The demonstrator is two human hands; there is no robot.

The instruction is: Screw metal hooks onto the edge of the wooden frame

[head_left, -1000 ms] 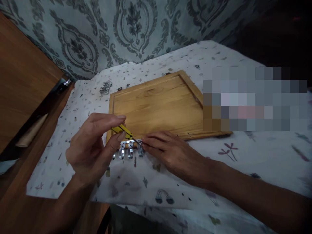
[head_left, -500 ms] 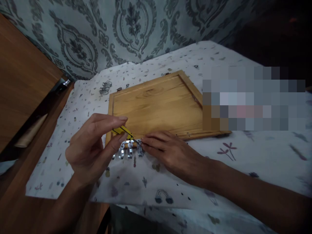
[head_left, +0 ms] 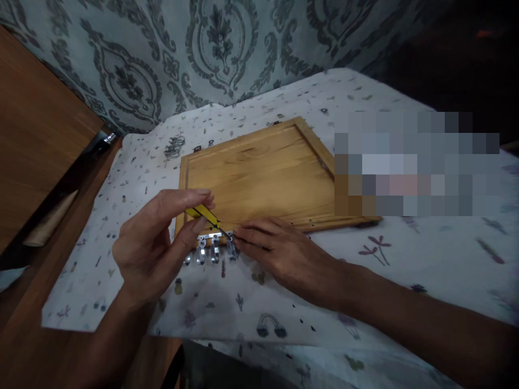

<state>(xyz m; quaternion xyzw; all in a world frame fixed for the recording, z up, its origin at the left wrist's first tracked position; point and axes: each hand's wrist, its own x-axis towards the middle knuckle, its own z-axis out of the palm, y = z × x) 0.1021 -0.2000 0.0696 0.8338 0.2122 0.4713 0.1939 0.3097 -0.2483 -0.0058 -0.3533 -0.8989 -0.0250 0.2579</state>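
Observation:
My left hand (head_left: 162,237) pinches a yellow screwdriver (head_left: 203,215) with black stripes between thumb and fingers. The screwdriver slants down to the right, its tip at the right end of a silver metal hook rail (head_left: 214,237). Several shiny hooks hang from this rail over the near edge of a varnished wooden board (head_left: 255,173). At the rail's right end, my right hand (head_left: 279,248) has its fingers closed together, fingertips pressed on the rail and board edge. Those fingertips partly hide the rail's end. Some of the rail's left part lies behind my left hand.
A patterned cloth (head_left: 324,302) covers the table. Beyond the board's left corner lies a small pile of metal pieces (head_left: 174,146). Wooden furniture (head_left: 44,108) stands at the left, and a patterned curtain (head_left: 223,43) hangs behind. A blurred-out patch hides the area at the right.
My left thumb and fingers have shifted on the screwdriver handle, and more of its yellow shows. The right hand stays pressed at the rail's end.

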